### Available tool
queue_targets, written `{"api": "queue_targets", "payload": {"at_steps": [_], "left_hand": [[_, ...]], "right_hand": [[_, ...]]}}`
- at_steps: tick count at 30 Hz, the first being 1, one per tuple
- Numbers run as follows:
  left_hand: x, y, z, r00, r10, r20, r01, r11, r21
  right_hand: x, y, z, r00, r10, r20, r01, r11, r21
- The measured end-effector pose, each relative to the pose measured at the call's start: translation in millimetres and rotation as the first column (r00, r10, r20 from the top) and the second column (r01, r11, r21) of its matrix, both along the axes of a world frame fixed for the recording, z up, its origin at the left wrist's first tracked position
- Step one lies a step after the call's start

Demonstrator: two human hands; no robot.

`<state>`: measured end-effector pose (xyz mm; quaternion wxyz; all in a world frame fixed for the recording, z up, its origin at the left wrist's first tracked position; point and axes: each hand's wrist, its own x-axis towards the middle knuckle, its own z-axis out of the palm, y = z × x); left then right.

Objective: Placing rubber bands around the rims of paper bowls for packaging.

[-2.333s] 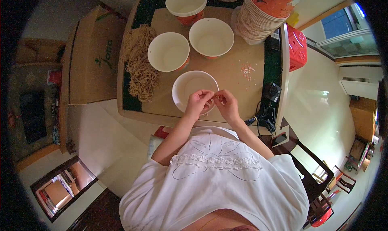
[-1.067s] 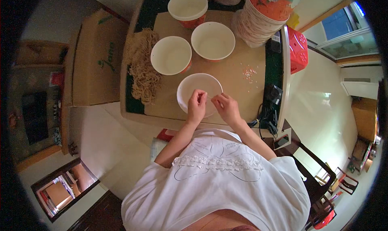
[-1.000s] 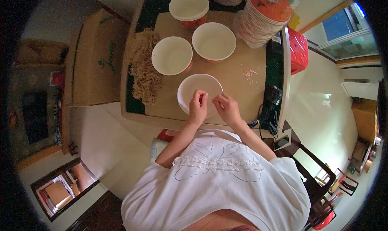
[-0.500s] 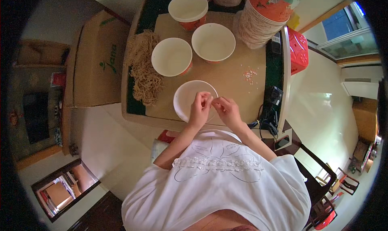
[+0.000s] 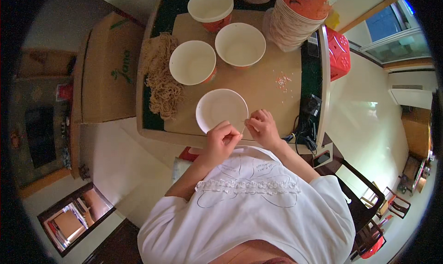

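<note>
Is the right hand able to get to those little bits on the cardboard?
Probably yes: only bare cardboard seems to lie between the right hand and the bits. But it looks to be pinching a thin strand, so it might need to let go first.

floor (image 5: 344, 111): pale, glossy, bright reflections at right. window (image 5: 390, 26), upper right: blue pane above greenish glass. wall (image 5: 83, 15), upper left: plain, dim. table (image 5: 184, 139): light rim, dark green top. dark wooden chairs (image 5: 364, 215), lower right. white vented unit (image 5: 410, 93), far right. dark-framed rectangle (image 5: 76, 218), lower left; mirror or opening, cannot tell.
</note>
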<state>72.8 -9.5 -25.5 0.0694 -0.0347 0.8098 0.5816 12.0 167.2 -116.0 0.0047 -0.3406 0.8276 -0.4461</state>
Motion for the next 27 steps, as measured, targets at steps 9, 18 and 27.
{"api": "queue_targets", "payload": {"at_steps": [9, 18, 27], "left_hand": [[-2.2, -13.5, 27.6, 0.988, -0.157, -0.010, 0.152, 0.970, -0.189], [18.6, -19.3, 7.9, 0.988, -0.155, 0.008, 0.151, 0.946, -0.287], [28.2, -78.2, 0.2, 0.897, 0.117, -0.426, -0.393, 0.651, -0.649]], "right_hand": [[-13.8, 7.8, 11.2, 0.980, 0.196, 0.032, -0.198, 0.952, 0.234], [-52.0, -19.7, 9.5, 0.774, 0.577, -0.262, -0.441, 0.787, 0.432], [-36.4, -27.3, 10.0, 0.696, 0.693, -0.188, -0.568, 0.691, 0.447]]}}
